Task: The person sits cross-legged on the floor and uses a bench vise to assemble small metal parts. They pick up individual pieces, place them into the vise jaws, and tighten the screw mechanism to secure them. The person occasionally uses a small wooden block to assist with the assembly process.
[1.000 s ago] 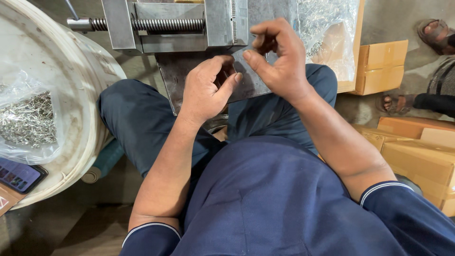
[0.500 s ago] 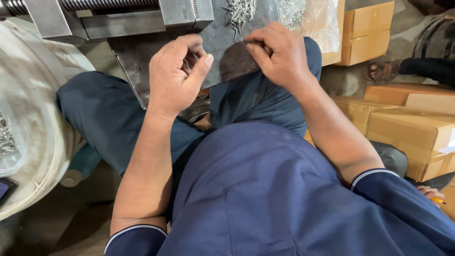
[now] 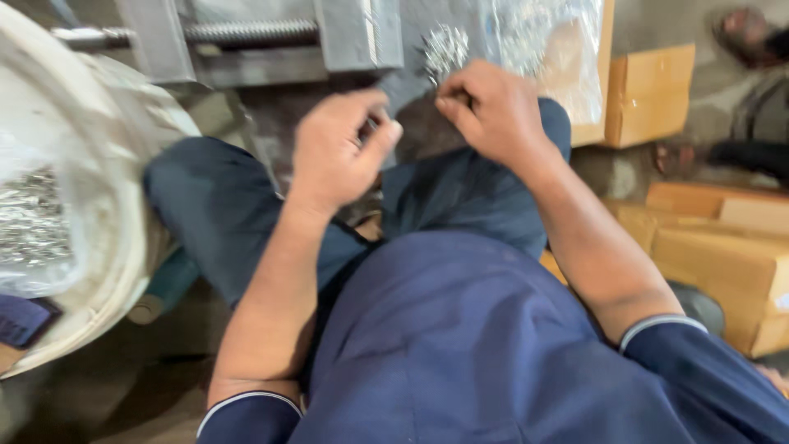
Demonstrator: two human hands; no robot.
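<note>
Heap of small shiny metal pieces (image 3: pixel 445 48) lies on grey plate, just above right hand (image 3: pixel 491 111), whose fingers are curled at its edge; grasp unclear. Left hand (image 3: pixel 339 150) nearby, fingers pinched; contents blurred. Threaded rod (image 3: pixel 246 33) upper left.

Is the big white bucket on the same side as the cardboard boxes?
No, the white bucket sits by the person's left side, while the cardboard boxes are stacked on the right.
</note>
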